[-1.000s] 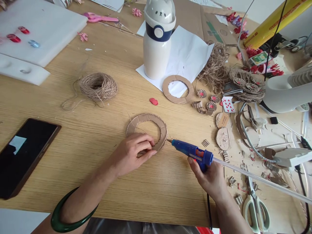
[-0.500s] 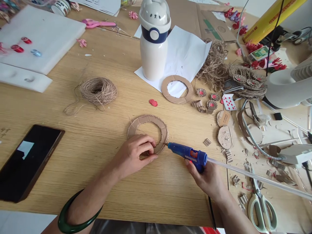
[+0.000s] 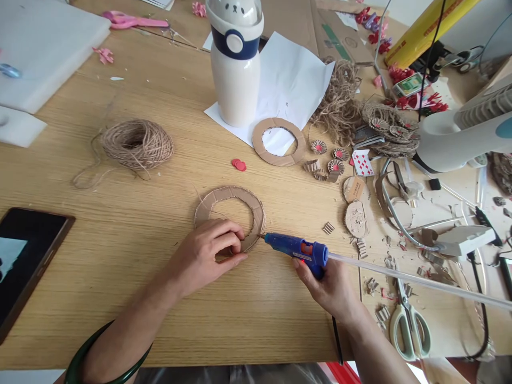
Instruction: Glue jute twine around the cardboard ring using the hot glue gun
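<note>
A cardboard ring (image 3: 256,205) lies flat on the wooden table, with twine running along its outer edge. My left hand (image 3: 214,242) is closed on the ring's near edge, thumb at the front and fingers curled over the top. In my right hand (image 3: 334,282) is a blue hot glue gun (image 3: 294,246), a long clear glue stick (image 3: 400,276) jutting from its back. The gun's tip touches or nearly touches the ring's right outer edge; which of the two I cannot tell. A loose strand of twine crosses the ring's upper left.
A twine ball (image 3: 138,143) lies at left, near a phone (image 3: 28,266). Behind stand a white bottle (image 3: 235,80) and a second cardboard ring (image 3: 262,130). Small red discs (image 3: 239,165) lie between. Scissors (image 3: 408,325), cardboard scraps and a white appliance (image 3: 460,133) crowd the right.
The camera view has shifted, so everything on the table appears further left. Both hands, the ring and the glue gun keep nearly the same positions relative to each other.
</note>
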A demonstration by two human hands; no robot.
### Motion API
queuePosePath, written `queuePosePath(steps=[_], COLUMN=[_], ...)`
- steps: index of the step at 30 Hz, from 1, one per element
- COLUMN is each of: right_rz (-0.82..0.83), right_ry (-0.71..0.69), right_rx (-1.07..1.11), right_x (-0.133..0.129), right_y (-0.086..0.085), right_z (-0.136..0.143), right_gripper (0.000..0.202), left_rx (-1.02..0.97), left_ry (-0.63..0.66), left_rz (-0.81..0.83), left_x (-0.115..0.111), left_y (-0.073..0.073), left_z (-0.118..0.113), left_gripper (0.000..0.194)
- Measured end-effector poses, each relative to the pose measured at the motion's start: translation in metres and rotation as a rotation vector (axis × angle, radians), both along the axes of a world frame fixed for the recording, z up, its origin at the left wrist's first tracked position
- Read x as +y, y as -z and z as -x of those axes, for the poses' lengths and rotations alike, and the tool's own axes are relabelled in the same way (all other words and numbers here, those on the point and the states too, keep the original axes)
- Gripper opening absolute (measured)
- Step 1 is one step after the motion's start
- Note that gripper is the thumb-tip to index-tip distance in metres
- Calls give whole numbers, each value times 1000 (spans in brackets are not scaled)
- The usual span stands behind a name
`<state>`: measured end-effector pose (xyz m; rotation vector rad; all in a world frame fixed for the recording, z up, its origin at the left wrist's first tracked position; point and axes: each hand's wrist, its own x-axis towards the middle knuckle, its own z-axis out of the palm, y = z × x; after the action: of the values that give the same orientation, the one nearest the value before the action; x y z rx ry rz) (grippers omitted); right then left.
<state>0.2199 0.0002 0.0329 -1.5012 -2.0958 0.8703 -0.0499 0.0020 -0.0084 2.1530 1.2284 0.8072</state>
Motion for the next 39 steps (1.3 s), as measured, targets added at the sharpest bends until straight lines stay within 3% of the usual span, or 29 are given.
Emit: queuePosePath(steps=[8,24,39], right_rz=[-20,-20,-21], right_ry=[96,141,16], right_rx=[63,52,18], right_x=[2,2,1], right_y=[2,6,3], right_z=[0,-1,-1], right_gripper=[28,30,27], left_rx=[6,14,13], left_ry=[7,-4,-14], left_rz=[-14,5,10], left_x=[0,0,1], left_y=[-1,-1,-3], left_z=[-1,-2,-2], left_gripper=[18,17,16])
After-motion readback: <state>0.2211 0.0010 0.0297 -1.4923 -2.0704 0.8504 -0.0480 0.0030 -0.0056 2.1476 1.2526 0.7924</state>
